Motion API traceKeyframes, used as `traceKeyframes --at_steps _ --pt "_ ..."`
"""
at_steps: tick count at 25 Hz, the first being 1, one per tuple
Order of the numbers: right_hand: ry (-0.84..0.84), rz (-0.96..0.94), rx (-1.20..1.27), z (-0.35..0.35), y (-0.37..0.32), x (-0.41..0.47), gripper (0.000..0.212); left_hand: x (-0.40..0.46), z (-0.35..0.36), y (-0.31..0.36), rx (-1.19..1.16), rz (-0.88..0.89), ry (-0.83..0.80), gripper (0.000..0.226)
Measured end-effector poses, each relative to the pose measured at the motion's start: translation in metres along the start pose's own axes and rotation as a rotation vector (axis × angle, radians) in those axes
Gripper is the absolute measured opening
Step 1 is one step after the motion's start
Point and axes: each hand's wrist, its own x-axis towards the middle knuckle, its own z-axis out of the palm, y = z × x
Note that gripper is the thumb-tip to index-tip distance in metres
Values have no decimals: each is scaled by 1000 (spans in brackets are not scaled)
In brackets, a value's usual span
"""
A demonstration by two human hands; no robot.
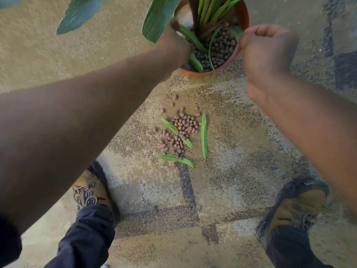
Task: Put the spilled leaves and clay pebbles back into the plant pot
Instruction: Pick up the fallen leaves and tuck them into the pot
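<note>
Both hands reach over the round terracotta plant pot (210, 71): the left hand (173, 43) is blurred, grip unclear, while the right hand (268, 47) has clenched fingers pinching a narrow green leaf (236, 32). Brown clay pebbles (181, 130) and three slim green leaves (203, 135) lie on the speckled carpet floor (241, 132).

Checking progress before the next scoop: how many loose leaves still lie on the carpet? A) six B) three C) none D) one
B: three green leaves lie on the carpet around the spilled clay pebbles, below the terracotta pot.
</note>
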Motion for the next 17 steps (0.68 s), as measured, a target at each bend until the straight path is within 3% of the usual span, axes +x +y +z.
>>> traceKeyframes --at_steps 6,11,14,17 --pt "33 -104 -13 25 -3 4 18 11 -2 -4 280 159 37 56" --pt "-20 -118 -61 28 8 -6 34 14 -8 -16 656 409 54 47" --pt "9 -94 -95 27 11 1 25 18 -6 -32 844 435 77 47" --pt "-44 -58 -215 28 10 11 20 25 -1 -49 888 474 109 47"
